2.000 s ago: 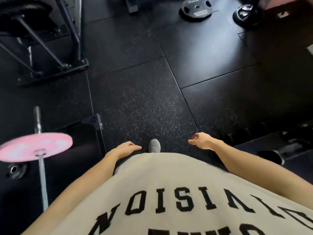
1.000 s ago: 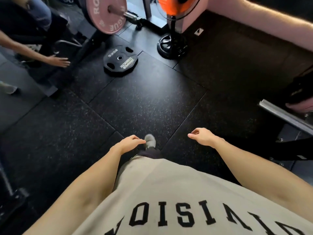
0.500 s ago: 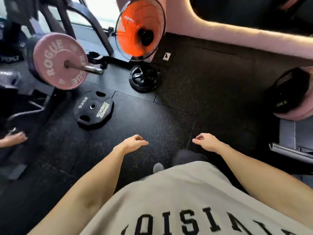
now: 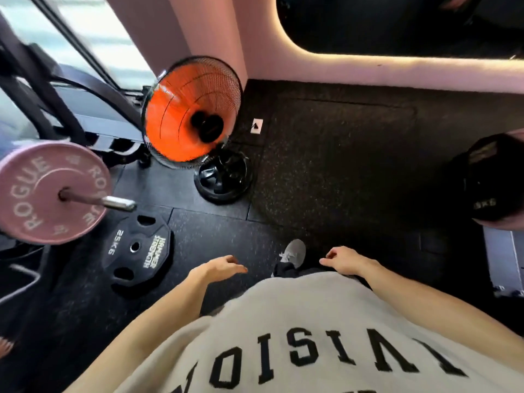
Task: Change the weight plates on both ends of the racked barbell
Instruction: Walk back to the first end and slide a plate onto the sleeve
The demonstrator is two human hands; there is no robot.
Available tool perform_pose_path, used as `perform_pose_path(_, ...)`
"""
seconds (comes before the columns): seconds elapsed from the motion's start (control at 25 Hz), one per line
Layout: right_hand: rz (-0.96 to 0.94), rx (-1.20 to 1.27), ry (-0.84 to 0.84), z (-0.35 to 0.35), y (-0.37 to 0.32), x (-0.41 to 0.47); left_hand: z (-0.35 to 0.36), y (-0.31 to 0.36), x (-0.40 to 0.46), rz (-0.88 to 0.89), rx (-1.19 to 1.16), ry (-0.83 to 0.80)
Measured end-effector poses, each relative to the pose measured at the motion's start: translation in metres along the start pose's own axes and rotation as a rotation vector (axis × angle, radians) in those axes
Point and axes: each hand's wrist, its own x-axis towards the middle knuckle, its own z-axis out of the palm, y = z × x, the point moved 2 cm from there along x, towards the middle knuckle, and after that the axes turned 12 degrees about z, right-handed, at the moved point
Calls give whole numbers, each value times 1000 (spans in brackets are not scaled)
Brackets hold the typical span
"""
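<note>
Black 25kg plate [image 4: 138, 250] on floor nr orange fan [image 4: 190, 109]; both hands' grip loose, empty.

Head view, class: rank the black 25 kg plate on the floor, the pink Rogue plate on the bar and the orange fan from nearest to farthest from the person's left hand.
From the left hand:
1. Black 25 kg plate, flat on the floor just left of it.
2. Pink Rogue plate, on the bar at far left.
3. Orange fan, standing ahead by the wall.

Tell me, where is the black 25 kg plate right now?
The black plate lies flat on the floor at lower left of the head view, just below the pink plate on the barbell.
</note>
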Motion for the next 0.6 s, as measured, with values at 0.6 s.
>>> perform_pose_path(0.6, 67, 359, 101, -366, -149, 159, -341, 287, 282, 204, 71, 118)
